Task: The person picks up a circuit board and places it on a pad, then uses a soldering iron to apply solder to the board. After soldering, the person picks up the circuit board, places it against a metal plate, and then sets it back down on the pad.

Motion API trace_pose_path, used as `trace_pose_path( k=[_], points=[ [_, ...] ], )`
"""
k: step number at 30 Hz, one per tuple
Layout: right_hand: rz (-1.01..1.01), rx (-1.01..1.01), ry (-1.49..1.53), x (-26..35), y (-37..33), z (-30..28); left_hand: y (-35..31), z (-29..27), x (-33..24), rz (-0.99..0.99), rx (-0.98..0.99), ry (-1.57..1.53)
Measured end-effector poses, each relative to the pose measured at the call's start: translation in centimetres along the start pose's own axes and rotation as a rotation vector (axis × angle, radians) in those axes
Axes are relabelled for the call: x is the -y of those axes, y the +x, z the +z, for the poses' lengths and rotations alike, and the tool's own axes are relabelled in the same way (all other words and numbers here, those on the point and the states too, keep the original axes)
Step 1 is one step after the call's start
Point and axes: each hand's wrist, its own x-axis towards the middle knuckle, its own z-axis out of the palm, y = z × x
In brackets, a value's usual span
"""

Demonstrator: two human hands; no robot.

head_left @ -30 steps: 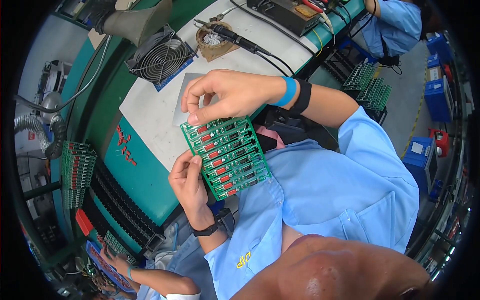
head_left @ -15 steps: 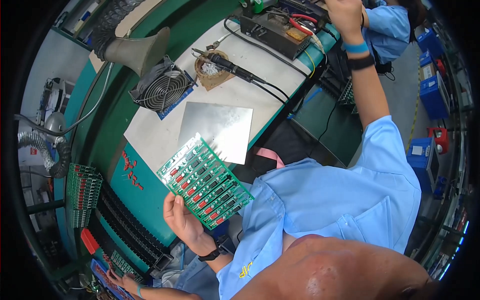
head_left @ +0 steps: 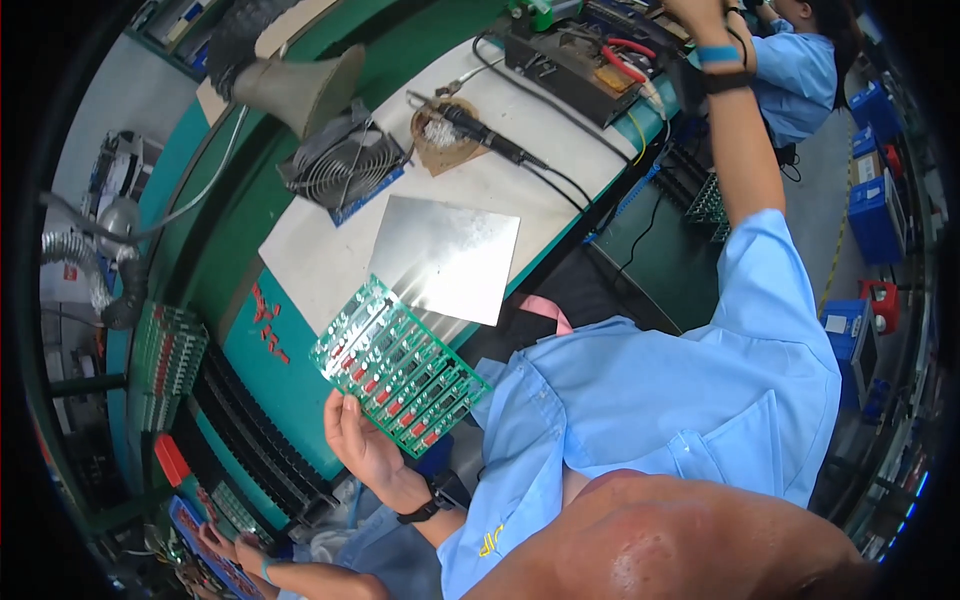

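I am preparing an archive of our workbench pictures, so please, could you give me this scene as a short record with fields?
Left hand: the hand holds a green circuit board panel by its edge
Right hand: the hand reaches out at the upper edge; its grip cannot be told
Panel: tilted, with rows of red and black parts
White worktop: metal plate, fan, soldering iron
Green surface: loose red parts
Nearby: a co-worker in a blue shirt, upper right
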Motion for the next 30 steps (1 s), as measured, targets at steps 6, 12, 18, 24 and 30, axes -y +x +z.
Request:
trace_pose_path(
  k=[6,12,18,24,30],
  points=[
    [0.107,0.100,0.136,12.1,-11.2,-5.5,0.5,-1.6,1.1,0.000,-0.041,-0.019],
    [0.130,0.712,0.386,22.2,-21.8,2.2,-1.2,-2.4,1.6,-0.061,-0.053,-0.073],
    [-0.527,1.078,0.374,30.4,-22.9,18.9,-4.5,-4.4,1.5,0.004,-0.209,-0.087],
    [-0.796,1.165,0.095,29.2,-26.2,35.0,-5.7,-6.4,1.4,0.033,-0.235,-0.131],
    [-0.514,1.312,0.069,32.5,-26.6,35.9,-6.0,-6.8,1.5,0.044,-0.277,-0.132]
  ],
)
